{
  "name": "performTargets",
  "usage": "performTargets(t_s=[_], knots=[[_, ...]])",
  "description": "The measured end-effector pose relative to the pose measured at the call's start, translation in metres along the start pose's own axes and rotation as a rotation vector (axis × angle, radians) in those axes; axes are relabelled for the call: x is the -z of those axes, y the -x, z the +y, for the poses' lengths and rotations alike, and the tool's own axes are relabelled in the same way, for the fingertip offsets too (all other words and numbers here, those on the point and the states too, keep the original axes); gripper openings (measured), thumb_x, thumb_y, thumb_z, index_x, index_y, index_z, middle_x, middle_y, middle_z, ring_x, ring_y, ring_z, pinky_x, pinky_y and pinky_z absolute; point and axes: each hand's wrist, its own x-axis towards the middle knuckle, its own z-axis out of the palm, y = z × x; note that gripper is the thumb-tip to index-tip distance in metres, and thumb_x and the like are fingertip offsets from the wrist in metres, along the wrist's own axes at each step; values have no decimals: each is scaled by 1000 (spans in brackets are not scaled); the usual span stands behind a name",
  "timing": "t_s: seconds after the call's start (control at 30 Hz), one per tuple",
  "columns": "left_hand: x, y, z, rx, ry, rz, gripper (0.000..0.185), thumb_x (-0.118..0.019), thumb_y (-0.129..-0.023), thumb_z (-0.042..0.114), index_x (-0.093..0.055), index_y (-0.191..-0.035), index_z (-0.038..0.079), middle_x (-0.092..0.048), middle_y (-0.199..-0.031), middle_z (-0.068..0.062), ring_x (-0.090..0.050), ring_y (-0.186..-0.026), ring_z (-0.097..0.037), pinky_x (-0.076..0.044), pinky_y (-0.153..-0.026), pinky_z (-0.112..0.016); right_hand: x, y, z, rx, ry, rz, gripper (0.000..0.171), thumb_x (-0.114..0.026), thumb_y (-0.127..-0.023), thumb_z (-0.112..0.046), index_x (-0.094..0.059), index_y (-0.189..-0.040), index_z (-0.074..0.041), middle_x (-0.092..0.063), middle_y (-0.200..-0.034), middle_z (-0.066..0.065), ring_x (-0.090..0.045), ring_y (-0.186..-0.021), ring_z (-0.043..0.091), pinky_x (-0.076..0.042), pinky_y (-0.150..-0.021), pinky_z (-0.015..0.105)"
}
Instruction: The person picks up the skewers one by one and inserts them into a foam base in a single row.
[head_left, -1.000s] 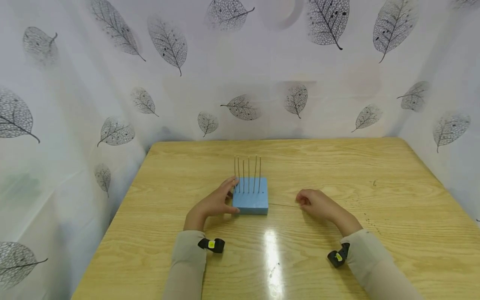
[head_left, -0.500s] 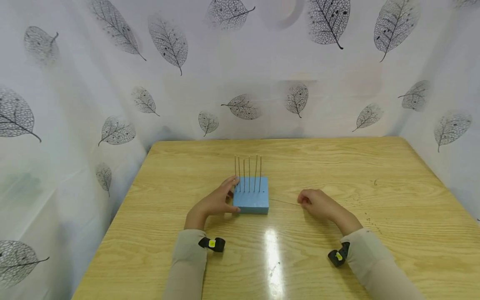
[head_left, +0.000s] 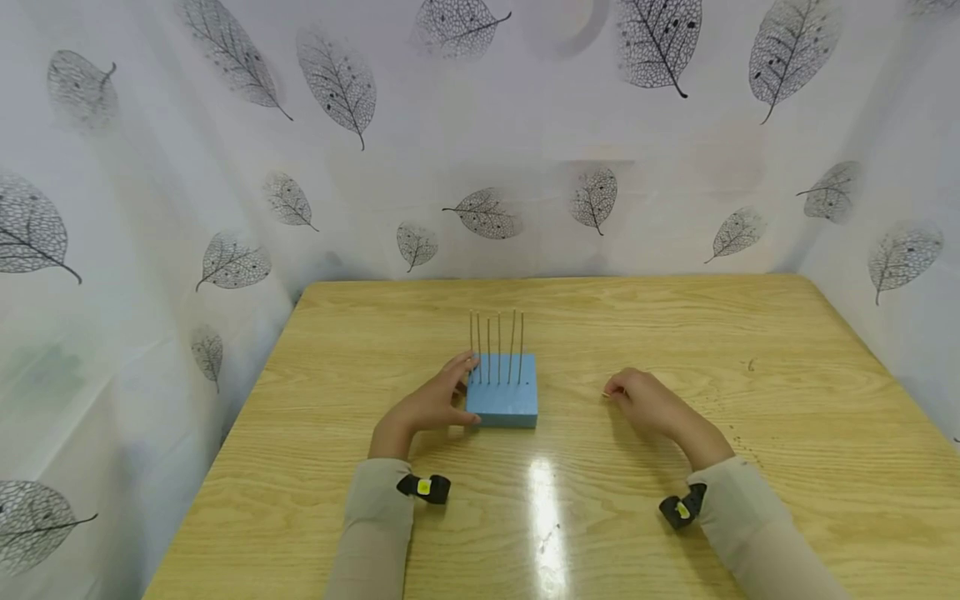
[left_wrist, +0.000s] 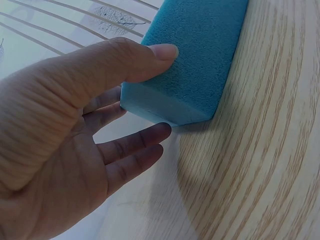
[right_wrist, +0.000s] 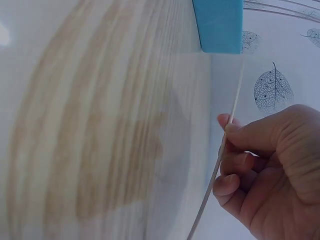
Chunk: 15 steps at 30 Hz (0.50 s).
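Observation:
A blue foam block (head_left: 501, 405) lies on the table with several thin sticks (head_left: 498, 350) standing upright in a row on it. A small dark hole shows at the right end of that row. My left hand (head_left: 427, 404) holds the block at its left side, the thumb on the near face and fingers at the far side; two lower fingers are extended beneath the thumb in the left wrist view. To the right of the block, my right hand (head_left: 651, 403) pinches a thin wooden stick (right_wrist: 211, 180) between thumb and forefinger. In the right wrist view the stick is tilted, apart from the block.
The wood-grain table (head_left: 337, 350) reaches back to a white curtain (head_left: 517, 125) printed with leaves. Small dark marks (head_left: 735, 439) show on the tabletop right of my right hand. A bright reflection (head_left: 546, 517) lies in front of the block.
My right hand has moved slightly right and away from me, and the stick has swung from lying toward the block to being raised. The left hand and block have stayed in place.

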Motion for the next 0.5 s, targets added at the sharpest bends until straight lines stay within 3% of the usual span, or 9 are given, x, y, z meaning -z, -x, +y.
performTargets(t_s=[0.2, 0.5], knots=[[-1, 0, -1, -2, 1, -9, 93, -74, -75, 18, -14, -145, 14, -5, -151, -6, -45, -112, -26, -43, -89, -37, 2, 0, -7, 12, -9, 83, 9, -55, -87, -2, -63, -89, 1, -59, -85, 7, -54, -77, 18, -47, -66, 33], [-1, 0, -1, 0, 0, -5, 93, -74, -74, 19, -14, -145, 14, -4, -151, -5, -46, -111, -26, -43, -89, -37, 9, -3, -19, 63, -27, 184, 5, -56, -88, -6, -59, -89, -2, -57, -85, 5, -49, -72, 14, -45, -62, 30]])
